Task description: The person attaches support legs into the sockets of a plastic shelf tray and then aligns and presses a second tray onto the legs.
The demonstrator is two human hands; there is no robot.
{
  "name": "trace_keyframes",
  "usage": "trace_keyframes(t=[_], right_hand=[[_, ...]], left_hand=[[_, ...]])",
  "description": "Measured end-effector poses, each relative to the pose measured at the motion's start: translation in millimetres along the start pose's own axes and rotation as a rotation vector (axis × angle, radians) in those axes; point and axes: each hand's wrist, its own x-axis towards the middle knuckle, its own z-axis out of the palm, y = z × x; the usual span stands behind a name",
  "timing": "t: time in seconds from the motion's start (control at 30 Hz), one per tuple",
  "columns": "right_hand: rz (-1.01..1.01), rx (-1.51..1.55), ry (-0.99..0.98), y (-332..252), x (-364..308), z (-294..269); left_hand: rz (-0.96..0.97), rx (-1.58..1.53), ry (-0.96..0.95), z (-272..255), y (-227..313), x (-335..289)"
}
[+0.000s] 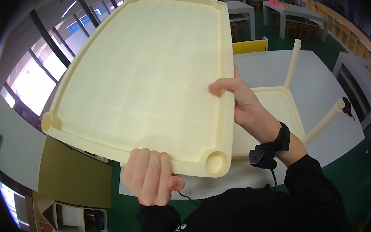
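A cream plastic shelf panel (pixel 143 75) with a raised rim and round corner sockets is held up tilted in front of me. My left hand (pixel 149 175) is closed over its near edge, thumb low. On the panel's right edge, my right hand (pixel 240 94) grips with the thumb on the face and the other fingers mostly hidden behind. Below and to the right, a second cream panel (pixel 276 104) lies on the white table (pixel 317 79), partly covered by the raised one. Two cream tubes, a far post (pixel 293 65) and a near post (pixel 325 121), stand at its right corners.
A dark small object (pixel 347 107) lies by the table's right edge. Beyond the table is a yellow chair back (pixel 250 46). An olive-topped cabinet (pixel 72 173) and open cubbies (pixel 72 229) stand at left. A black strap with a small device (pixel 265 155) circles my right wrist.
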Motion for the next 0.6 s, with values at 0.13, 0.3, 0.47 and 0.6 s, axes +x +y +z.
trace_keyframes(t=[0.13,0.3,0.47,0.6], right_hand=[[0.071,-0.002,-0.082,4.2,11.4,-21.9],[0.028,0.014,-0.084,-18.9,7.4,-50.5],[-0.060,0.045,-0.099,-44.1,4.7,-89.9],[-0.096,0.055,-0.122,-52.2,2.4,-107.4]], left_hand=[[0.134,-0.003,-0.147,-3.5,1.7,18.2],[0.217,-0.041,-0.305,3.2,1.0,31.2],[0.129,0.405,0.292,-31.8,-39.1,-3.2],[-0.988,-0.251,0.151,-67.0,-112.4,-56.2]])
